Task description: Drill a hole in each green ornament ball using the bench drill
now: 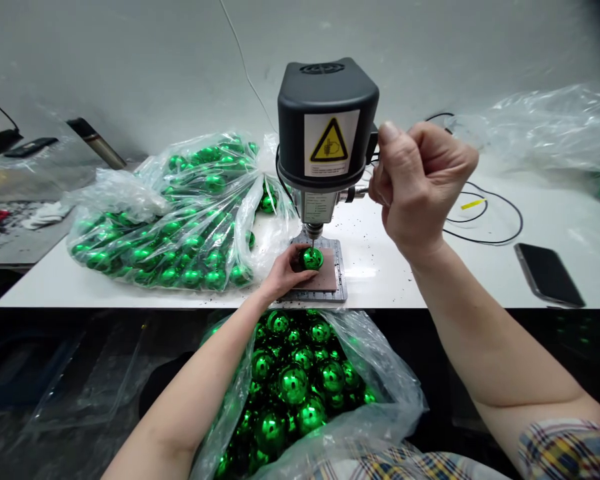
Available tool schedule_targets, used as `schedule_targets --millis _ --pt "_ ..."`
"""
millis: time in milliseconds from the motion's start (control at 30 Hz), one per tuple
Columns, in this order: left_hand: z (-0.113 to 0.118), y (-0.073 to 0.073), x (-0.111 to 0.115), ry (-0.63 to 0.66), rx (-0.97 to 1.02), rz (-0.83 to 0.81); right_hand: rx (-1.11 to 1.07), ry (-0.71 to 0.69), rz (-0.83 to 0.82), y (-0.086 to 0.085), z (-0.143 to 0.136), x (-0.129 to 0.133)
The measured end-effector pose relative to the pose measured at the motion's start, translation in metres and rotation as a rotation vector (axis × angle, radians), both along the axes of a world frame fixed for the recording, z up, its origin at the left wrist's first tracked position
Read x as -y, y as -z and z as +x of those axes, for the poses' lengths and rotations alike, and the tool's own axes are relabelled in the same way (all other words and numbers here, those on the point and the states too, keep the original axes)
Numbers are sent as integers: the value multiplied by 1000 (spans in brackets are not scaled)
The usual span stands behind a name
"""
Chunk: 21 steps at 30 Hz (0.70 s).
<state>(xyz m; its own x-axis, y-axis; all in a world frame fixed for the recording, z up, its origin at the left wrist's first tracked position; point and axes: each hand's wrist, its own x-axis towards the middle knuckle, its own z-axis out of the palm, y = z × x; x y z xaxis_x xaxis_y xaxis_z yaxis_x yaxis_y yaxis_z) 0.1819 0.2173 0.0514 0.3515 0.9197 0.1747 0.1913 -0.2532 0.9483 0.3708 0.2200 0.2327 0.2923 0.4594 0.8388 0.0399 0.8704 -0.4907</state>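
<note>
My left hand (287,272) pinches a shiny green ball (312,259), like a Christmas bauble, on a brown pad (325,273) over the metal base of a small bench drill press (329,120). The thin drill bit reaches down to the ball's top; whether it has pierced the ball I cannot tell. My right hand (420,180) is closed in a fist at the press's right side, around the end of its feed lever (359,191). Most of the lever's grip is hidden by the fingers. An open plastic bag of green balls (293,383) sits below the table edge, at my lap.
A tied clear bag of green balls (180,247) lies left of the press. Right of it are a black cable (520,223), a phone (550,275) and crumpled plastic (545,133). Dark crumbs dot the white table (380,287). A dark cylinder (97,143) leans at the back left.
</note>
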Motion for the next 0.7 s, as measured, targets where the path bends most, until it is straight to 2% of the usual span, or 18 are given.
schedule_targets --millis 233,433,700 --pt "0 6 0 -5 14 24 60 105 -106 4 1 11" --pt "0 7 1 -15 4 28 32 129 -77 22 0 19" --pt "1 5 3 -26 -3 31 87 24 206 48 0 16"
